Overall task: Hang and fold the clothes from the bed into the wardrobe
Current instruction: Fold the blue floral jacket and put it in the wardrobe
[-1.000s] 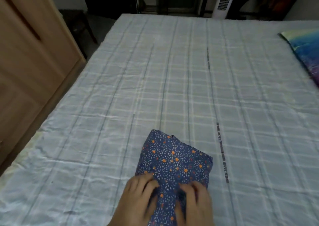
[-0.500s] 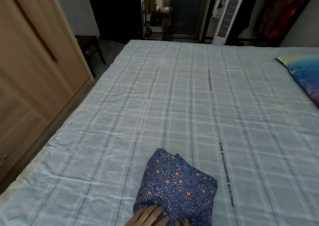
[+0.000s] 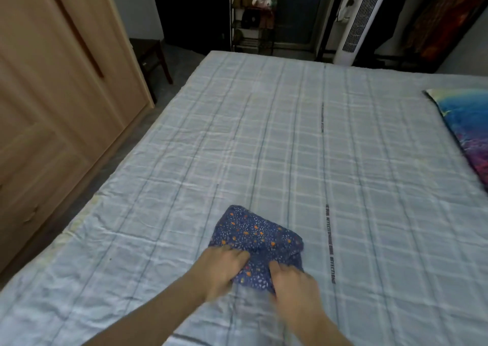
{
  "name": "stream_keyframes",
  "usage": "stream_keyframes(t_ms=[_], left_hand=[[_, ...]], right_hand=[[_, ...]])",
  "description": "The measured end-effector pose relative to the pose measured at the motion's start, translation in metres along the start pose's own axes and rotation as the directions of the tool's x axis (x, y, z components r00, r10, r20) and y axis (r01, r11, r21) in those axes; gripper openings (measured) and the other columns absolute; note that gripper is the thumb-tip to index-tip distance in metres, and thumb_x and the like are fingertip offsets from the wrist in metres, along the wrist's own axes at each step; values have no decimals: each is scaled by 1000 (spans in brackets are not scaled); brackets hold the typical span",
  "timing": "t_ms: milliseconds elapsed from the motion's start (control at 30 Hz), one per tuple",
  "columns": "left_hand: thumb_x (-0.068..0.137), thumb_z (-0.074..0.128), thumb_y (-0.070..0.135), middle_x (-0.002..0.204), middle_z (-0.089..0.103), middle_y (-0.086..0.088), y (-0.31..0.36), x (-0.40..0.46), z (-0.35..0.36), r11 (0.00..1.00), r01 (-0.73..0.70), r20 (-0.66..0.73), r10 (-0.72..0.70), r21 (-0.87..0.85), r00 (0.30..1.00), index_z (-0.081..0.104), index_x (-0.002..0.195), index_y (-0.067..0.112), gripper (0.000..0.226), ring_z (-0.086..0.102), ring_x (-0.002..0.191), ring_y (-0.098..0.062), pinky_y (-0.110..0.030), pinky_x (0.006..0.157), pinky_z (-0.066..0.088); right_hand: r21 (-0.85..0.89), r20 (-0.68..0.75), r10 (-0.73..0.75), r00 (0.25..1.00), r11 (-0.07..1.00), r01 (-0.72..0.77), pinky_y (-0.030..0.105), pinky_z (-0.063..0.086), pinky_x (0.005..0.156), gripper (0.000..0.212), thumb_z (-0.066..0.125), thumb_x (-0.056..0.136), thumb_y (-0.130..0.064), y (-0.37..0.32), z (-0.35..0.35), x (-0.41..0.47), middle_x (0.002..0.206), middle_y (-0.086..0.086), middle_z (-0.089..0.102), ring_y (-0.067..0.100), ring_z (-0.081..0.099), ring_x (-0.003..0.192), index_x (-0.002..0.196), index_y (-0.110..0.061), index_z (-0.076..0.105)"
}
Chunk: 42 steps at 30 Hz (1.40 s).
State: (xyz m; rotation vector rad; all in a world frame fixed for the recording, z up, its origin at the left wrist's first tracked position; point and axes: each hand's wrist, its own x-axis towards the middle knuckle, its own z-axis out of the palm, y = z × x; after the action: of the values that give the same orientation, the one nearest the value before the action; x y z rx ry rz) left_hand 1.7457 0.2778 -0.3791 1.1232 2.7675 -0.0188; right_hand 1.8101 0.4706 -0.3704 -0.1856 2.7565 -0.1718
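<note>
Wooden wardrobe (image 3: 52,94), far left, beside the bed (image 3: 290,147). Left hand (image 3: 224,269): fingers curled, gripping the near left edge of the folded blue floral garment (image 3: 257,242), which lies on the checked sheet. Right hand (image 3: 293,282): gripping its near right edge; blurred. Colourful pillow (image 3: 470,129), far right.

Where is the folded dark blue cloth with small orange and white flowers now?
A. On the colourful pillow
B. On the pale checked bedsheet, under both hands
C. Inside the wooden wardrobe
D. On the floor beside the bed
B: the folded dark blue flowered cloth lies on the pale checked bedsheet, with the left hand and right hand on its near edge.
</note>
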Motion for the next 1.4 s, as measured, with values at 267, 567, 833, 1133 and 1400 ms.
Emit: stream_keyframes(t_ms=[267,567,833,1133,1400], left_hand=[[78,57,21,118,60,1,-21,-17,-148,984,155,6,-155,-88,988,46,125,25,49,58,108,-28,-37,76,47],[82,58,40,111,66,1,-66,-139,-265,923,377,-80,-383,-82,920,45,119,36,39,61,105,-30,-38,79,50],[79,66,52,107,67,-6,-81,-340,-305,799,594,-26,-599,-93,801,47,116,33,45,61,104,-33,-40,79,51],[81,68,47,107,68,-3,-34,-646,-300,527,842,35,-845,-111,534,53,116,31,41,60,107,-29,-36,79,46],[81,68,46,107,67,5,23,-859,-310,182,966,40,-981,-182,192,56,116,36,38,61,105,-25,-36,82,49]], right_hand=[[-172,-232,-240,943,964,203,32,49,71,43,63,83,-41,-15,-151,-2,107,-3,64,22,65,98,118,-22,48],[-221,-221,-545,809,836,503,36,48,78,43,59,80,-40,-109,-266,-10,116,-4,65,26,62,104,120,-28,48],[-199,-174,-824,540,566,800,37,48,73,34,56,71,-41,-274,-286,-54,98,-1,68,25,63,93,101,-25,53],[-222,-43,-993,107,114,968,38,47,74,25,47,82,-49,-530,-230,-180,83,-11,46,17,58,89,88,-25,50],[-75,-22,-996,-87,-85,994,39,49,71,19,61,83,-49,-719,-198,-300,79,-14,55,14,58,82,88,-33,52]])
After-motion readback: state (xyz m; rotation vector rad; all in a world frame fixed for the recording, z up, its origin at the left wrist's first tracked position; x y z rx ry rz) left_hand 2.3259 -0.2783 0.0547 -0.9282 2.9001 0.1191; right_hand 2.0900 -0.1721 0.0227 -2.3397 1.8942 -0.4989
